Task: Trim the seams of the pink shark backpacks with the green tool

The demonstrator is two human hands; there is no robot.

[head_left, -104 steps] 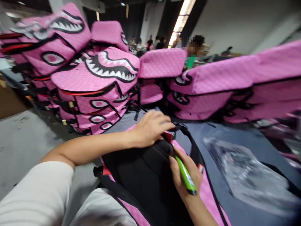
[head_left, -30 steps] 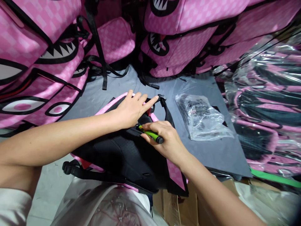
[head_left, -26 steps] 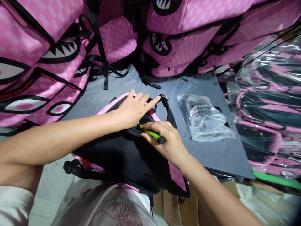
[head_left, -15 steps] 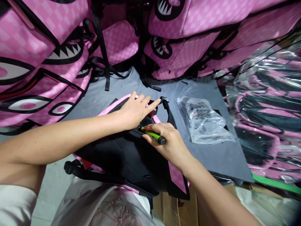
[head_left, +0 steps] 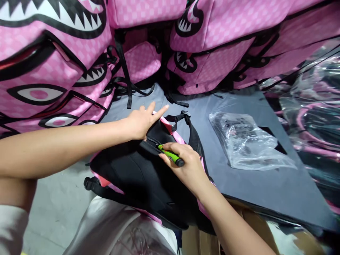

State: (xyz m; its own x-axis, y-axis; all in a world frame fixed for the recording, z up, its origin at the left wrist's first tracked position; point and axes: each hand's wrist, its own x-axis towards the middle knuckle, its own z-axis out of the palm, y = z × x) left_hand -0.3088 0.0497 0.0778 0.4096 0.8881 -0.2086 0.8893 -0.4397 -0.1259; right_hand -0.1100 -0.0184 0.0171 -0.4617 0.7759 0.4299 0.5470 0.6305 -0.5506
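Observation:
A black backpack (head_left: 127, 166) with pink trim lies across my lap and the table edge, its padded black side up. My right hand (head_left: 184, 159) is closed round a green tool handle (head_left: 171, 154) with a black end. The tool's working tip is hidden at a fold or opening in the black fabric. Across the pack's upper part, my left hand (head_left: 142, 120) rests with its fingers spread. Its thumb is largely hidden near the fabric edge. A black strap with a buckle (head_left: 186, 115) loops beyond my right hand.
A clear plastic bag (head_left: 241, 138) lies on the grey table (head_left: 212, 102), over a dark flat piece. Pink checked backpacks (head_left: 212, 24) with shark mouths are stacked at the back and left (head_left: 39, 92). Plastic-wrapped packs (head_left: 316, 120) stand at right. Cardboard (head_left: 195, 241) shows below.
My left hand has drawn back leftward, uncovering more of the pack's top and the pink trim. My right hand keeps its hold on the green tool. The camera view has shifted slightly.

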